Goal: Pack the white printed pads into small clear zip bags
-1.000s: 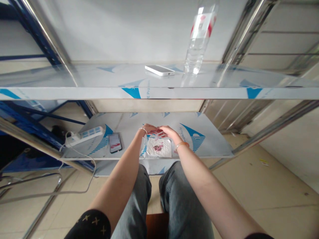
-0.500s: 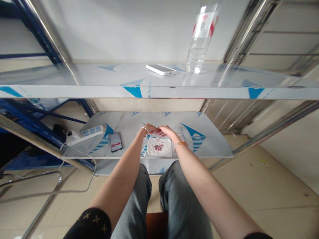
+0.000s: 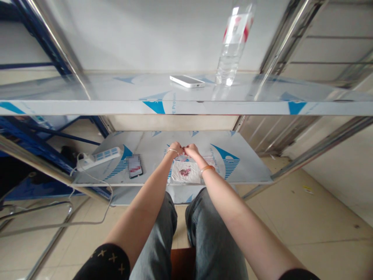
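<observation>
My left hand (image 3: 176, 148) and my right hand (image 3: 191, 150) meet over the lower shelf, their fingers curled and pinched together. Whatever they hold between the fingertips is too small to make out. Just in front of them, on the near side, lies a white tissue (image 3: 178, 176) with a cluster of small dark red bits (image 3: 185, 172) in its middle. Something pale and pinkish, partly hidden by my hands, shows beyond the tissue; I cannot tell what it is. A bracelet circles each wrist.
A phone (image 3: 135, 166) and a white power strip (image 3: 100, 157) with its cable lie to the left on the lower shelf (image 3: 204, 138). Above my hands, the upper shelf's front edge (image 3: 227, 107) crosses the view, carrying a white phone (image 3: 187, 81) and a water bottle (image 3: 233, 48).
My fingers, stretched out and slightly apart before, are now curled in and pinched together. Both hands have drawn closer to each other. The tissue has stayed in place.
</observation>
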Available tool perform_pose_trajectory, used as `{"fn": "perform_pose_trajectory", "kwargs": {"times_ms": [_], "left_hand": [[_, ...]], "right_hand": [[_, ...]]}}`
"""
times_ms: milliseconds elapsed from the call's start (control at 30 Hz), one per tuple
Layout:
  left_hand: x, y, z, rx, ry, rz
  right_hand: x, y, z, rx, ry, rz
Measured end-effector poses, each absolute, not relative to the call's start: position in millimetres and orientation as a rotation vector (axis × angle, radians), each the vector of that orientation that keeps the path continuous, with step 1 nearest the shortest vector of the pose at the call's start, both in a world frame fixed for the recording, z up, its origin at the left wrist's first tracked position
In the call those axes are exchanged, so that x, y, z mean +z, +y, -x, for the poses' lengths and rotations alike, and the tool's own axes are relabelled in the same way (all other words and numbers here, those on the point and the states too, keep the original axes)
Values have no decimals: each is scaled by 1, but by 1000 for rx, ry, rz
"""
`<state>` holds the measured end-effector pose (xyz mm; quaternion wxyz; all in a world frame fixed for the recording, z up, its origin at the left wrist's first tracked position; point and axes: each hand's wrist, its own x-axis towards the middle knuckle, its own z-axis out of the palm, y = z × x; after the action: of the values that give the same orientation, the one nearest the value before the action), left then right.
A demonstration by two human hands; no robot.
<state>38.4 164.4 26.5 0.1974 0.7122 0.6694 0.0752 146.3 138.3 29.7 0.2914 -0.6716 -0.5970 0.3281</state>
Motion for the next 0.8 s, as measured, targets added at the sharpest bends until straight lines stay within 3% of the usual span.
{"fn": "perform_pose_trajectory", "kwargs": {"times_ms": [433, 800], "left_hand": [[38, 149, -35, 303, 2120, -1848], [18, 160, -19, 358, 1852, -1963]], "right_hand": [[16, 147, -145, 864, -1688, 1804], [14, 142, -149, 971, -1626, 1745]]}}
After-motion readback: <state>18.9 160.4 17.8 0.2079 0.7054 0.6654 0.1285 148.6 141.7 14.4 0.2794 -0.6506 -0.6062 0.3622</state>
